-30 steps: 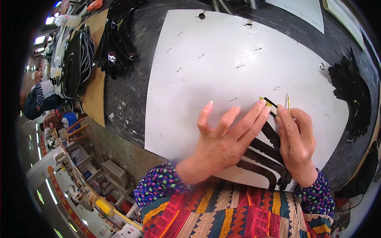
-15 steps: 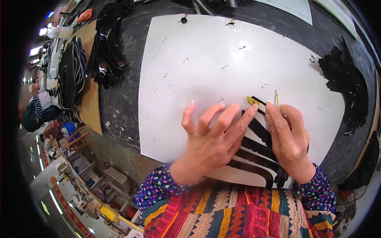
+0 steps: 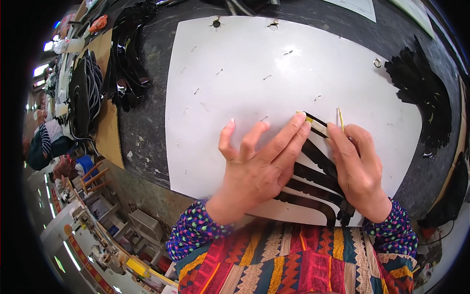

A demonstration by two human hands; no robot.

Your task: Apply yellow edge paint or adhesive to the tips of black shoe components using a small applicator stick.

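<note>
My left hand [image 3: 262,164] lies over the white board [image 3: 215,93] with its fingers stretched out. Its index and middle fingertips press on a small yellow piece [image 3: 309,119] at the end of a narrow black-edged strip with a pale middle [image 3: 319,128]. At the other end of that strip rests the thumb of my right hand [image 3: 360,171]. The right fingers are closed round a thin gold-coloured stick [image 3: 340,117], whose tip points away from me. Several dark curved strips [image 3: 313,179] lie fanned between the hands, their right ends partly under my right hand.
A fanned stack of black pieces [image 3: 423,98] lies right of the board, near a metal ring [image 3: 377,62]. Bundles of glossy black strips [image 3: 125,63] lie at the far left, beside brown cardboard [image 3: 108,132]. A paper sheet [image 3: 357,7] is at the back.
My left index and middle fingers have moved forward onto the yellow piece, covering most of it. The right hand keeps its hold. The whole view has shifted slightly.
</note>
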